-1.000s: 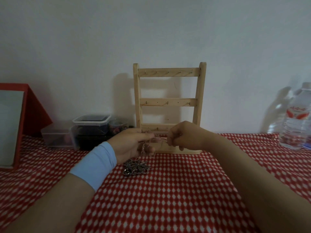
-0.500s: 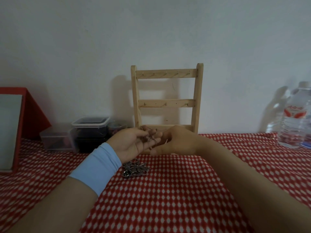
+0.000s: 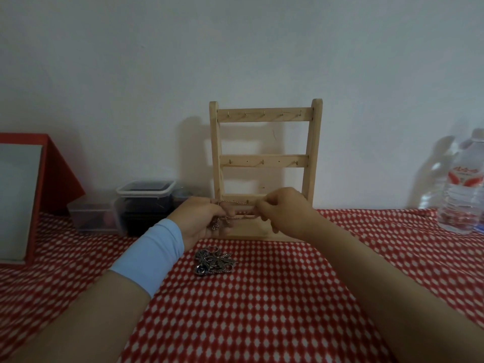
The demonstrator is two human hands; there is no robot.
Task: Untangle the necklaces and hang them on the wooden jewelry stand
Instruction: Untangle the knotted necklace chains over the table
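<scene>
A desk [image 3: 262, 323] covered in a red cloth with white dots fills the lower half of the view and runs back to a plain pale wall. At the left edge a red box [image 3: 56, 163] with a grey panel on its face stands on the cloth. The wooden jewelry stand [image 3: 264, 160] is upright at the back centre, against the wall. It has three cross rails with small hooks, and nothing hangs on the top two. A clear water bottle [image 3: 462, 195] with a red label stands far right, well apart from the stand. Left of the stand are a lidded tub [image 3: 145, 191] with dark contents and, beside it, a low clear container [image 3: 91, 216].

Both hands are raised just in front of the stand's bottom rail. The left hand [image 3: 200, 221], with a light blue wristband [image 3: 152, 255] on its wrist, has its fingers curled round a bunched part of a chain [image 3: 235, 202]. The right hand [image 3: 284, 209] pinches the same chain with curled fingers. The chain runs taut between the two hands in two strands. It may touch the bottom rail, but the dim view does not settle that.

On the cloth just in front of the left hand lie the tangled necklaces [image 3: 214, 260], a silvery heap. A round pendant [image 3: 200, 269] shows at its near left edge.
</scene>
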